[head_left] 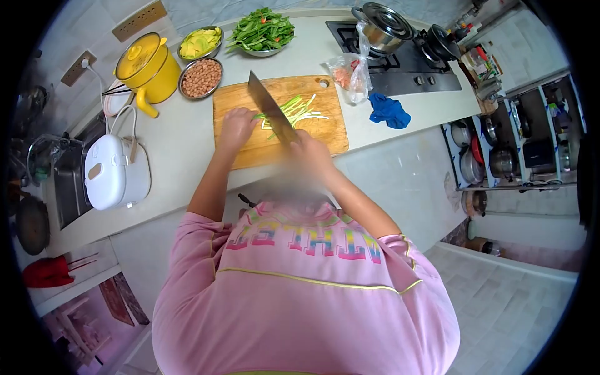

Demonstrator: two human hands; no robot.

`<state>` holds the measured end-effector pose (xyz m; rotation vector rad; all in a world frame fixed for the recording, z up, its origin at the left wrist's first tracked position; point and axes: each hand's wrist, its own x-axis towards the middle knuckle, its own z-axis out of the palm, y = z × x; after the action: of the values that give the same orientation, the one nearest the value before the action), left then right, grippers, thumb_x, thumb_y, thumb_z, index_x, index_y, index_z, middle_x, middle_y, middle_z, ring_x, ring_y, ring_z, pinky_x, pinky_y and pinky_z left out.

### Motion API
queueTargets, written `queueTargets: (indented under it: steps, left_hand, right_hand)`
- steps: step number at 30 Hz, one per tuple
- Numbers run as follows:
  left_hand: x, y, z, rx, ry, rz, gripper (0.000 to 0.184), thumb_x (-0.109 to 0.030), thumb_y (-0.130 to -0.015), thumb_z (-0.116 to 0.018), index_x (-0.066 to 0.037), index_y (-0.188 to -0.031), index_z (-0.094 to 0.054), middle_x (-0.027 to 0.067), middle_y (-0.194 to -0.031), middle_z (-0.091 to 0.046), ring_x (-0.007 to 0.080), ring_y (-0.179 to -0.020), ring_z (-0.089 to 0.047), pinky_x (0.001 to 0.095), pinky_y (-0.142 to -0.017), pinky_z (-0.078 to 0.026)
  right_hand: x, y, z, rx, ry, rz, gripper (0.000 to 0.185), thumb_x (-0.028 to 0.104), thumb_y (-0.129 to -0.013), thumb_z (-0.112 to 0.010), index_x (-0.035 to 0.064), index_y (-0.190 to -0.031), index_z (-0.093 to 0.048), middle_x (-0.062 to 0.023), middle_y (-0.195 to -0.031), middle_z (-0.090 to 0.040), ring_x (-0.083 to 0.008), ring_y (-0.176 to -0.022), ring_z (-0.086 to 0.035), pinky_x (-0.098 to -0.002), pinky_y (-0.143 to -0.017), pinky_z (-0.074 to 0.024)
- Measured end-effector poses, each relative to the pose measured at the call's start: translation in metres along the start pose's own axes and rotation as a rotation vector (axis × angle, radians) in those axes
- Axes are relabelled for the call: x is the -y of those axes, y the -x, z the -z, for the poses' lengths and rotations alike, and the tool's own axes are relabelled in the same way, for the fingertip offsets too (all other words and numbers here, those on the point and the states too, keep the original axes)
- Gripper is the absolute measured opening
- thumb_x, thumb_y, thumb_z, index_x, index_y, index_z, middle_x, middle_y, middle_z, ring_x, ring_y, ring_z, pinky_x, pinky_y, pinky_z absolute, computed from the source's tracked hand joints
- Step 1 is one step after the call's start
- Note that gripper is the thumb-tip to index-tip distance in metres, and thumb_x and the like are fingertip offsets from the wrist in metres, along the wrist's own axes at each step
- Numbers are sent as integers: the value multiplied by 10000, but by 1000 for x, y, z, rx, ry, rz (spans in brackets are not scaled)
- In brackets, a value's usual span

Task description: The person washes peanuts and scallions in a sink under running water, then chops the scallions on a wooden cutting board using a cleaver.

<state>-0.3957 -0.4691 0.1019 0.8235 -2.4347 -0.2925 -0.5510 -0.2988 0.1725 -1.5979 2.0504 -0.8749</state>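
My right hand [310, 154] is closed round the handle of a kitchen knife [270, 107], whose broad blade slants up and left over the wooden cutting board [234, 94]. Cut strips of scallion [301, 111], green and pale white, lie on the board, mostly to the right of the blade. To the left of the knife, my left hand [237, 127] rests at the board's left side, its fingers curled on the green scallion ends beside the blade. The knife handle is mostly hidden by my hand and a blurred patch.
Behind the board stand bowls of peanuts [201, 78], yellow slices [200, 43] and leafy greens [262, 31]. A yellow pot [149, 69] and white appliance [117, 169] are left. Right are a plastic bag [350, 75], blue cloth [389, 111] and stove [412, 81] with a steel pot [381, 31].
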Motion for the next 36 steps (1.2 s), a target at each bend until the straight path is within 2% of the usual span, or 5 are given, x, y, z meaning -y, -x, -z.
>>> queueTargets:
  steps: [8, 15, 26, 32, 36]
  left_hand:
    - [-6, 2, -14, -124, 34, 34, 112, -152, -709, -657, -62, -775, -651, 64, -745, -564, 250, -786, -529, 379, -686, -406]
    - [-3, 7, -22, -169, 48, -8, 71, -107, -704, -610, -64, -648, -615, 60, -714, -543, 244, -762, -512, 385, -653, -397]
    - [-11, 5, -21, -70, 134, 114, 90, -112, -709, -639, -66, -785, -648, 99, -753, -580, 299, -771, -513, 385, -706, -418]
    - [-21, 16, -23, -83, 185, 60, 44, -108, -717, -630, -67, -726, -644, 104, -747, -580, 294, -780, -521, 382, -698, -429]
    - [-22, 22, -16, -22, 267, 56, 141, -169, -722, -652, -61, -813, -644, 108, -774, -575, 297, -825, -522, 378, -750, -426]
  right_hand:
    - [10, -12, -23, 150, 304, -76, 153, 139, -828, -432, 6, -904, -433, -235, -718, -591, -408, -675, -577, -495, -609, -450]
    - [31, -31, -25, 142, 296, -120, 156, 116, -822, -398, -3, -920, -420, -240, -734, -595, -401, -706, -590, -493, -624, -457]
    - [24, -33, -35, 154, 296, -120, 159, 110, -839, -370, -5, -924, -441, -248, -753, -597, -394, -734, -597, -486, -645, -457]
    - [20, -53, -41, 45, 241, -53, 181, 168, -865, -395, 1, -917, -442, -234, -722, -595, -403, -706, -592, -498, -630, -450]
    - [-10, -39, -47, -97, 78, -14, 192, 208, -867, -452, 28, -933, -439, -229, -708, -590, -408, -691, -579, -503, -612, -435]
